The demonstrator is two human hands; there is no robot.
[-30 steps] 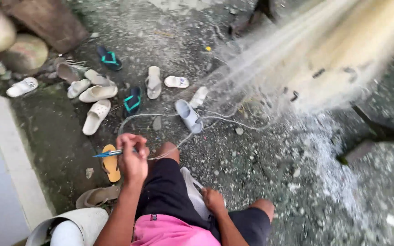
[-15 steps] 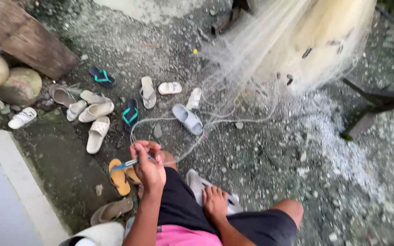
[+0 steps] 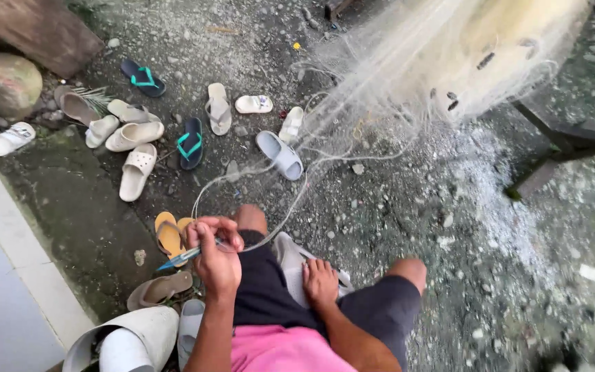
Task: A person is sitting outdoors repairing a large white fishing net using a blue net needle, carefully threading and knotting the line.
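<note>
The ground (image 3: 408, 227) is rough, damp gravel and grit, grey with darker wet patches, outdoors. Along the left runs a pale smooth paved edge (image 3: 8, 234). A large heap of fine, pale fishing net (image 3: 476, 55) hangs across the upper right and spreads down onto the gravel; small dark oblong weights sit in its mesh. At upper left lie a brown wooden plank (image 3: 39, 27) and a rounded stone (image 3: 5, 84).

The person sits with knees bent, in dark shorts and a pink shirt. A thin pale cord (image 3: 270, 180) loops from the net across the gravel toward the raised knee.

Scattered footwear lies between the stone and the net: a white slide sandal (image 3: 136, 171), a dark flip-flop with teal straps (image 3: 190, 142), a pale blue slide (image 3: 280, 154), and an orange-yellow flip-flop (image 3: 169, 234) just beside the left knee. A curved white plastic piece (image 3: 129, 337) sits at the lower left.

The left hand (image 3: 216, 256) is raised over the left thigh, its fingers (image 3: 209, 231) curled tightly closed around a slim blue netting needle (image 3: 180, 257), whose point sticks out to the left. The cord ends at this hand; whether the fingers pinch it as well cannot be told.

The right hand (image 3: 321, 282) lies flat, fingers loosely spread, palm down on a pale sandal (image 3: 292, 260) between the thighs, gripping nothing.
</note>
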